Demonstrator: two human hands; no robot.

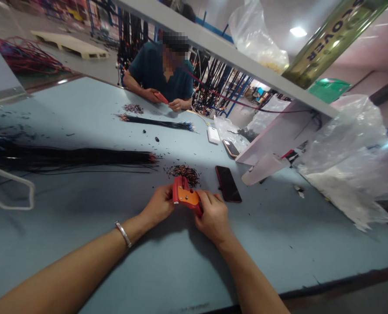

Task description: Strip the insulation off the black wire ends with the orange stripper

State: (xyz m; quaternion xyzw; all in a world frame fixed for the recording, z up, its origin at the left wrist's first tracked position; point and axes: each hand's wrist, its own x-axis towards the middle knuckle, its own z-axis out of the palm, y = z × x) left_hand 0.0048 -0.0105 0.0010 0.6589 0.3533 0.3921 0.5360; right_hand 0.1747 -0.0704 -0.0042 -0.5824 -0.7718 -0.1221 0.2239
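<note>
A red and orange hand tool [184,195] lies between my two hands on the blue table [82,244]. My right hand [213,217] is wrapped round its handle end. My left hand [159,205] is closed against its left side, fingers pinched at the jaw; whatever is pinched there is hidden. Just beyond the tool sits a small heap of stripped wire bits [185,173]. A long bundle of black wires [69,158] stretches across the table to my left, its stripped ends pointing at the heap.
A dark phone [228,184] lies right of the tool. Farther off are a second phone [231,148] and a white box [213,134]. Another person [161,72] sits across the table holding a red tool beside another black wire bundle [157,123]. Clear plastic bags [347,161] and a shelf fill the right.
</note>
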